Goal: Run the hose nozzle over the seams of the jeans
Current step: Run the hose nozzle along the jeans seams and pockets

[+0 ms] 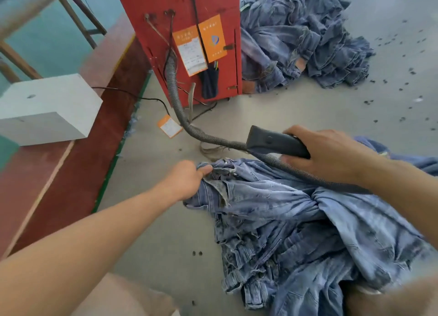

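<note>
Denim first: the crumpled heap of faded blue jeans [296, 221] lies on the grey concrete floor [154, 232] under and between my hands, its waistband end nearest the left one. Beyond both hands stands the red metal cabinet [184, 12], and from it the grey corrugated hose [175, 97] snakes down toward my right hand, passing under it and across the top of the heap. My right hand [331, 154] is wrapped round the dark plastic nozzle handle [275, 141], which hovers just above the fabric — not yet touching a seam, as far as I can tell. My left hand [187, 180], arm stretched forward, pinches a fold of the waistband edge between thumb and curled fingers.

I judge this the set-up step: cloth being pulled taut, nozzle poised. Next I would need to keep the left-hand tension, lower the nozzle onto the nearest seam — then track along it.
</note>
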Tool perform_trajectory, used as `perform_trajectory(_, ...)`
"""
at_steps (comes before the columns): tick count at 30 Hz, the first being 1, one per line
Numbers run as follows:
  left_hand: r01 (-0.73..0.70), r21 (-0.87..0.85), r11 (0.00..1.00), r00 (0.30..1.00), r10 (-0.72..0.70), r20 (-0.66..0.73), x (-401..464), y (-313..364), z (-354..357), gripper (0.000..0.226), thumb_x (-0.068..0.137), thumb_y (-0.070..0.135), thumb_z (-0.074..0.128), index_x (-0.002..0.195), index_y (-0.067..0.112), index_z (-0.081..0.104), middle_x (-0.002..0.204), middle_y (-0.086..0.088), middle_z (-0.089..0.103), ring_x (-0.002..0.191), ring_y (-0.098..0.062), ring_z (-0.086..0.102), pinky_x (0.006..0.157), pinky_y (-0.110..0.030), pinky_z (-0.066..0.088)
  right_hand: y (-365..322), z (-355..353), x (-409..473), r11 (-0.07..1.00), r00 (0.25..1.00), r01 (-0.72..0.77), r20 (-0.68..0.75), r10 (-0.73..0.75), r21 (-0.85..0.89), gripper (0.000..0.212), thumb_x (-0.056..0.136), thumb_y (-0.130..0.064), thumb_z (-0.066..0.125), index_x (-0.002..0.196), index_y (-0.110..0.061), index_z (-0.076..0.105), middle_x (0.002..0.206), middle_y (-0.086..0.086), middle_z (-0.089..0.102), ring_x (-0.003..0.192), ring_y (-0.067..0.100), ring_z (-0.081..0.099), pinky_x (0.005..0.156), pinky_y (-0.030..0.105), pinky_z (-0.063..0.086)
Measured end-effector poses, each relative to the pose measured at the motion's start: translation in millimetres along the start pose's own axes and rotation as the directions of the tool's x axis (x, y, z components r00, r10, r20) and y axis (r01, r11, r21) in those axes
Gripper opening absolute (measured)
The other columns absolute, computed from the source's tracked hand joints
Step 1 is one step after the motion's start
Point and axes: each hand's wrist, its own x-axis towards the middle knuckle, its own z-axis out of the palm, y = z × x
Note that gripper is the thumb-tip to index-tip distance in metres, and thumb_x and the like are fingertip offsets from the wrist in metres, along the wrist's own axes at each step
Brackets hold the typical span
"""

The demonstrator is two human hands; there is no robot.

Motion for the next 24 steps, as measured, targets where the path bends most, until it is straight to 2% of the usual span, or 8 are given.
perform_trajectory(1,0.069,-0.027,0.997,0.997,-0.068,0.033,-4.3,-6.3,9.7,0.056,0.105,0.054,0.049,0.077,0.006,0.058,0.074,-0.010,0.062,0.069,-0.027,0.057,0.058,-0.033,0.039,-2.3,1.3,-1.6,1.000,1.000,-0.017,-0.020,0.017,0.026,0.046,0.086,-0.077,0.045,0.121,-0.049,0.036,0.076,-0.019,0.055,0.066,0.000,0.053,0.054,0.022,0.037)
perform_trajectory(3,0.211,-0.384,0.899,0.976,-0.169,0.140,-7.3,-16.6,24.2,0.052,0.102,0.053,0.057,0.093,0.002,0.068,0.093,-0.012,0.074,0.085,-0.028,0.069,0.080,-0.036,0.055,-5.9,7.8,-5.3,0.998,0.999,-0.043,-0.014,0.043,0.036,0.045,0.089,-0.074,0.052,0.120,-0.045,0.037,0.077,-0.016,0.056,0.066,0.002,0.055,0.055,0.025,0.042)
perform_trajectory(6,0.290,-0.836,0.465,0.957,-0.114,0.268,0.2,-14.3,32.8,0.038,0.103,0.037,0.061,0.121,0.004,0.070,0.113,-0.016,0.077,0.105,-0.033,0.073,0.097,-0.043,0.057,-8.1,15.4,-8.7,0.996,0.991,-0.065,0.113,0.071,-0.056,0.043,0.092,-0.072,0.056,0.121,-0.042,0.044,0.085,-0.008,0.065,0.071,0.015,0.062,0.068,0.040,0.056)
perform_trajectory(8,0.291,-0.907,0.304,0.953,-0.012,0.302,-0.2,-11.0,38.6,0.034,0.108,0.030,0.052,0.129,0.008,0.066,0.120,-0.016,0.075,0.112,-0.033,0.072,0.097,-0.044,0.057,-9.7,18.7,-9.4,0.994,0.987,-0.041,0.152,0.056,-0.097,0.039,0.093,-0.073,0.053,0.117,-0.043,0.047,0.081,-0.011,0.064,0.068,0.013,0.061,0.065,0.039,0.056)
perform_trajectory(12,0.325,-0.929,0.179,0.937,0.074,0.342,-6.5,-12.1,43.2,0.036,0.110,0.026,0.045,0.133,0.005,0.063,0.127,-0.019,0.071,0.116,-0.035,0.070,0.089,-0.043,0.062,-4.6,20.9,-11.6,0.998,0.995,-0.006,0.100,0.013,-0.065,0.038,0.090,-0.076,0.051,0.111,-0.044,0.050,0.079,-0.015,0.062,0.068,0.008,0.059,0.065,0.037,0.055)
perform_trajectory(16,0.376,-0.913,0.160,0.917,0.081,0.392,-10.9,-14.6,52.4,0.032,0.110,0.014,0.041,0.132,0.005,0.062,0.125,-0.019,0.072,0.111,-0.033,0.072,0.084,-0.043,0.063,3.5,18.4,-18.9,0.997,0.997,-0.018,0.077,0.024,-0.081,0.039,0.089,-0.076,0.051,0.114,-0.047,0.052,0.090,-0.022,0.061,0.076,0.002,0.058,0.071,0.037,0.055)
perform_trajectory(21,0.430,-0.823,0.372,0.878,0.041,0.477,-9.9,-15.4,57.6,0.049,0.090,0.038,0.077,0.127,0.007,0.071,0.120,-0.018,0.074,0.113,-0.034,0.071,0.104,-0.049,0.053,-2.3,23.6,-26.2,0.995,0.995,0.026,0.096,-0.016,-0.101,0.044,0.091,-0.071,0.046,0.122,-0.040,0.038,0.076,-0.014,0.054,0.061,0.005,0.053,0.059,0.034,0.048)
perform_trajectory(24,0.392,-0.807,0.441,0.901,-0.009,0.433,-8.4,-15.6,67.0,0.040,0.085,0.016,0.083,0.120,0.004,0.069,0.109,-0.018,0.077,0.102,-0.034,0.075,0.095,-0.048,0.058,-8.5,23.7,-27.9,0.988,0.990,0.074,0.131,-0.056,-0.138,0.043,0.091,-0.071,0.038,0.122,-0.041,0.036,0.083,-0.015,0.056,0.065,0.005,0.053,0.060,0.035,0.049)
